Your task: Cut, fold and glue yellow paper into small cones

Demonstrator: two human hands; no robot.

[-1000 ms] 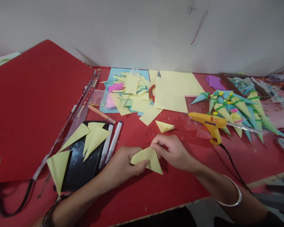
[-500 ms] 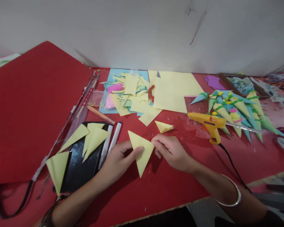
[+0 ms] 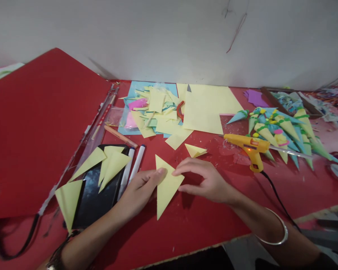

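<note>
My left hand (image 3: 146, 183) pinches a folded yellow paper triangle (image 3: 166, 187) along its left edge, thumb on top. The triangle is held above the red table (image 3: 202, 228), one corner pointing down toward me. At its right corner is my right hand (image 3: 204, 178), thumb and forefinger apart, the forefinger touching the paper's face. Just beyond lies a smaller folded yellow paper (image 3: 195, 150). More yellow paper pieces (image 3: 114, 167) rest on a black tablet-like object (image 3: 94, 204) left of my left hand. Two white markers (image 3: 137, 162) lie beside it.
A yellow glue gun (image 3: 249, 148) with its cord lies to the right, before a heap of paper cones (image 3: 284, 131). Behind are paper scraps (image 3: 157, 108) and yellow sheets (image 3: 204, 108). A large red board (image 3: 45, 131) stands at left; a pinkish stick (image 3: 120, 136) lies near the markers.
The triangle has turned, its lower corner swinging left. My right fingers have gone from a pinch at its right corner to spread apart; my left hand keeps its hold.
</note>
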